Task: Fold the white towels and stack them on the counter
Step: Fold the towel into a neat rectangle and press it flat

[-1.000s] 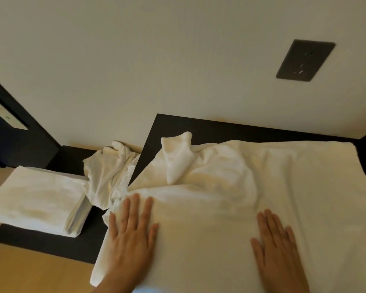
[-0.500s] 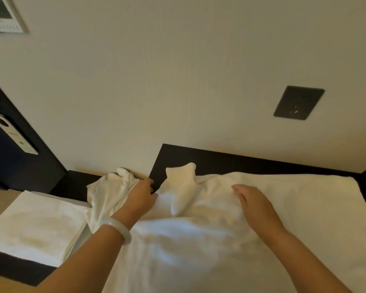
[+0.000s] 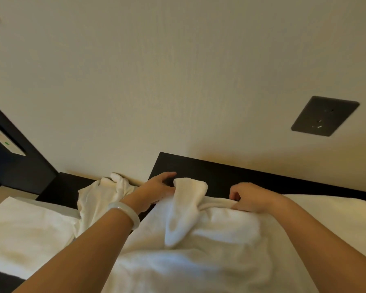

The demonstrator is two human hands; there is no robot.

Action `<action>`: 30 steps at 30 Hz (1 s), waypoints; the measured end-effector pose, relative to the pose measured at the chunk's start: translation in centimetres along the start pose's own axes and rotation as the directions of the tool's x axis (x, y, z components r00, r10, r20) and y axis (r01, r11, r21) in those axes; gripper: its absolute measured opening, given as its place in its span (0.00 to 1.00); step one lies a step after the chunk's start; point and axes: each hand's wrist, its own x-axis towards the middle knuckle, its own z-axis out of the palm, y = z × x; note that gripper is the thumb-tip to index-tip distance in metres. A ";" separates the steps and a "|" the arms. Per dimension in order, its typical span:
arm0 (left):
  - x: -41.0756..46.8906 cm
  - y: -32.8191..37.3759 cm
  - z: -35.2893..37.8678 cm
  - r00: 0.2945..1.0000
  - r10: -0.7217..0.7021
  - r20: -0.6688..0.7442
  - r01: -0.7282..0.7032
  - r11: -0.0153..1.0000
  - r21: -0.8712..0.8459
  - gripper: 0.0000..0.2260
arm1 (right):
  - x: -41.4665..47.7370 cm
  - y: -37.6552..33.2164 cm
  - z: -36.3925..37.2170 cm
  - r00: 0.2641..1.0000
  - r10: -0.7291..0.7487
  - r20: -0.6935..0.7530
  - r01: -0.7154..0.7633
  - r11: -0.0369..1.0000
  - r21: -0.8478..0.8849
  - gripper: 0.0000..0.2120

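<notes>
The large towel (image 3: 220, 261) is plain white with no pattern, and its deeper folds are shaded bluish-grey. The crumpled towel (image 3: 101, 195) is also plain white. The folded stack (image 3: 25, 229) is white with a faint yellowish cast. The counter (image 3: 220, 172) is black and unpatterned. The wall (image 3: 178, 70) is a uniform cream with a fine vertical grain. The outlet plate (image 3: 324, 116) is dark grey. The bracelet (image 3: 126, 212) is a pale milky white. The door (image 3: 13, 172) is near-black. Its lock plate (image 3: 0, 136) is white with one green dot.

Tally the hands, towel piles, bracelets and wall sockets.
Hands: 2 (left hand, right hand)
Towel piles: 3 (folded stack, crumpled towel, held towel)
Bracelet: 1
Socket: 1
Total: 7
</notes>
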 end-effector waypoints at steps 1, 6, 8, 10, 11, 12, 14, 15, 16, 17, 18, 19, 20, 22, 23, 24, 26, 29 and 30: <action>0.1 0.1 -0.2 0.996 0.011 0.093 -0.010 1.000 -0.011 0.23 | -0.3 0.0 -0.3 0.997 -0.007 0.078 0.007 1.000 0.002 0.09; 0.1 0.6 -1.5 0.953 0.106 0.283 -0.146 0.981 0.125 0.11 | -2.1 -0.1 -1.0 0.925 -0.055 0.375 0.065 0.998 -0.015 0.12; 0.2 0.8 -2.1 0.960 0.163 0.226 -0.207 0.961 0.184 0.11 | -2.6 0.2 -0.9 0.933 -0.083 0.351 0.059 0.995 0.080 0.16; 0.2 0.8 -2.7 0.962 0.199 0.188 -0.234 0.954 0.188 0.12 | -2.8 1.1 -0.8 0.938 -0.141 0.317 0.036 0.948 0.315 0.17; 0.3 0.8 -3.0 0.963 0.207 0.172 -0.237 0.955 0.177 0.12 | -2.8 1.7 -0.8 0.932 -0.169 0.320 0.005 0.890 0.456 0.17; 0.3 0.8 -3.3 0.964 0.216 0.155 -0.241 0.957 0.161 0.11 | -2.8 2.3 -0.7 0.922 -0.197 0.332 -0.031 0.819 0.572 0.18; 0.3 1.0 -3.6 0.963 0.232 0.141 -0.249 0.962 0.117 0.10 | -2.8 3.2 -0.7 0.908 -0.231 0.349 -0.090 0.707 0.702 0.21; 0.1 1.3 -3.7 0.963 0.232 0.137 -0.245 0.965 0.090 0.10 | -2.8 3.6 -0.7 0.908 -0.238 0.345 -0.106 0.666 0.738 0.23; -0.1 1.7 -3.7 0.965 0.225 0.138 -0.235 0.970 0.063 0.10 | -2.7 3.8 -0.8 0.913 -0.238 0.330 -0.111 0.634 0.765 0.24; -0.3 2.1 -3.8 0.968 0.211 0.138 -0.219 0.974 0.050 0.11 | -2.6 3.9 -1.1 0.927 -0.228 0.298 -0.101 0.613 0.784 0.24; -0.4 2.6 -4.0 0.974 0.191 0.120 -0.199 0.978 0.057 0.13 | -2.4 4.0 -1.6 0.951 -0.201 0.233 -0.061 0.619 0.783 0.23; -0.4 3.2 -4.3 0.981 0.177 0.078 -0.183 0.981 0.070 0.16 | -2.1 3.9 -2.2 0.981 -0.154 0.121 0.011 0.661 0.751 0.20; -0.3 3.8 -4.7 0.984 0.177 0.021 -0.178 0.981 0.070 0.19 | -1.6 3.8 -3.0 0.996 -0.085 -0.024 0.078 0.726 0.683 0.18; 0.1 5.4 -5.6 0.971 0.213 -0.111 -0.215 0.977 -0.008 0.19 | -0.3 3.1 -4.4 0.944 0.030 -0.329 0.148 0.852 0.503 0.15; 0.3 6.2 -5.8 0.952 0.239 -0.190 -0.248 0.969 -0.021 0.17 | 0.4 2.5 -4.9 0.904 0.034 -0.426 0.160 0.897 0.413 0.14; 0.6 6.9 -6.1 0.918 0.279 -0.281 -0.279 0.959 0.043 0.14 | 1.0 1.9 -5.0 0.889 0.010 -0.458 0.167 0.925 0.342 0.13; 1.2 7.7 -6.5 0.839 0.385 -0.385 -0.277 0.910 0.308 0.09 | 2.1 1.3 -4.3 0.920 -0.043 -0.390 0.144 0.962 0.232 0.11; 2.0 7.8 -7.1 0.866 0.442 -0.234 -0.255 0.792 0.554 0.09 | 3.2 1.7 -3.2 0.967 -0.096 -0.237 0.147 0.968 0.205 0.11; 2.2 7.7 -7.4 0.900 0.407 -0.156 -0.243 0.765 0.596 0.12 | 3.3 1.9 -3.1 0.971 -0.118 -0.210 0.167 0.958 0.234 0.14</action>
